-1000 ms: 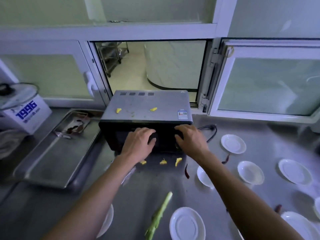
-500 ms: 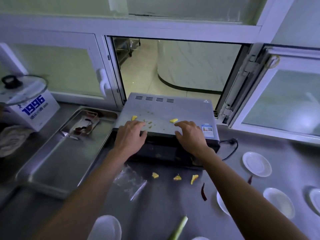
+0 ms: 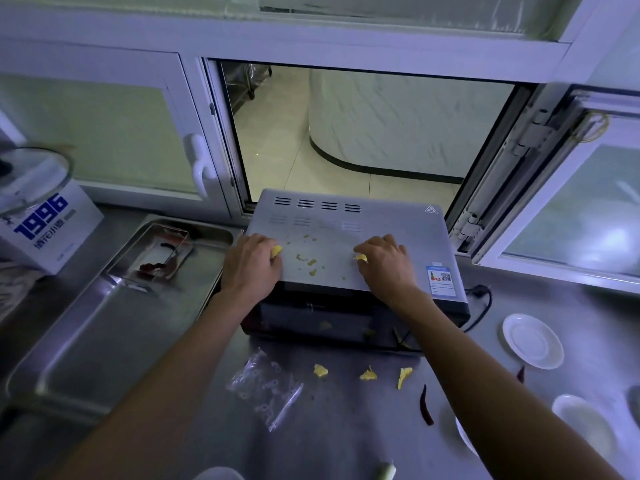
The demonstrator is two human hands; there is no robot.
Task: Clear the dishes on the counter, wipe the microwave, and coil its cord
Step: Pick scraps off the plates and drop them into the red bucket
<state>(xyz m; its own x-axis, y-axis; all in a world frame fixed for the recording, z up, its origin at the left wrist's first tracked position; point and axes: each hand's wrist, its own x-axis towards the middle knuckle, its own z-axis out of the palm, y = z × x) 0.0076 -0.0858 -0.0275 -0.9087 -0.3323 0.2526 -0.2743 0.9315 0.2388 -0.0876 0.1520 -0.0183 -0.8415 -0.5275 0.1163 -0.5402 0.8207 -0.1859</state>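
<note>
Where tray (image 3: 104, 327) lies, chilies (image 3: 156, 266) inside.

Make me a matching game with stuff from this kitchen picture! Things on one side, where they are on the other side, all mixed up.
Things:
1. red chili
2. clear plastic bag
3. sticker label
4. metal tray

Places:
A. left of the microwave
B. on the microwave's top, right corner
C. on the counter beside the yellow scraps, right side
D. on the counter by the left forearm

Pairs: 1-C, 2-D, 3-B, 4-A
</note>
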